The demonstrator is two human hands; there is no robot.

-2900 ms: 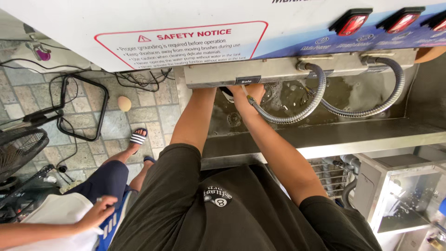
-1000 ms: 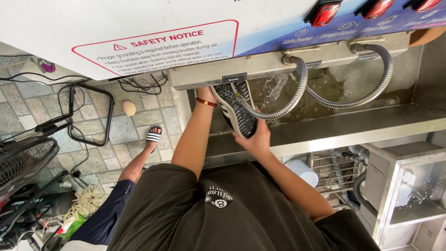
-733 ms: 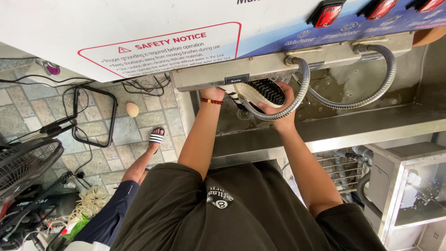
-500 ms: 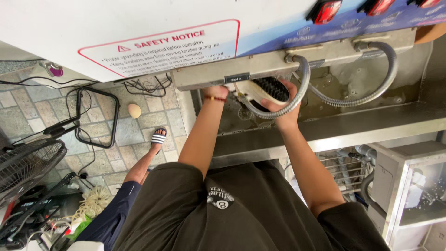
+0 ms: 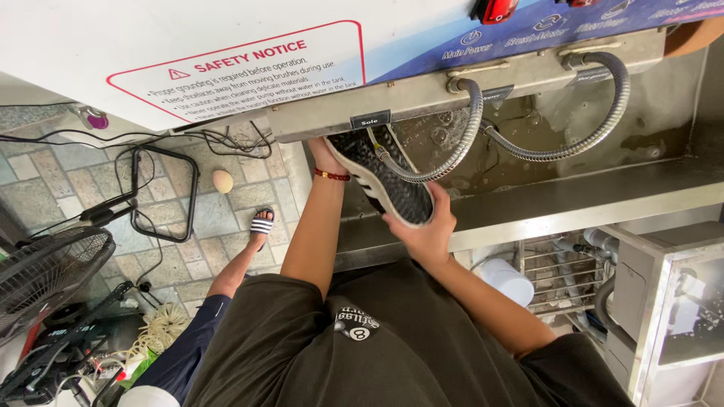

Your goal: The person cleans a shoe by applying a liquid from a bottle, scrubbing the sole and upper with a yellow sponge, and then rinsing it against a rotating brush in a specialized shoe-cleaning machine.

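Two hands hold one shoe (image 5: 385, 181), sole up, over the near rim of a steel sink (image 5: 573, 203). The right hand (image 5: 424, 230) cups the shoe's near end from below, fingers wrapped on its edge; the left hand (image 5: 323, 154) grips the far end, mostly hidden under the machine's metal bar (image 5: 452, 87), a red bracelet (image 5: 332, 175) on its wrist. The sole is dark with a pale rim and lies slanted from far left to near right. A ribbed metal hose (image 5: 445, 162) loops down from the bar and crosses just over the shoe; a second hose (image 5: 581, 139) curves to the right above murky water in the sink. A white panel (image 5: 188, 53) with a red-bordered notice fills the far side. On the tiled floor (image 5: 45, 196) to the left stand a fan (image 5: 41, 264), tangled cables (image 5: 219, 139) and another person's sandalled foot (image 5: 261, 224).
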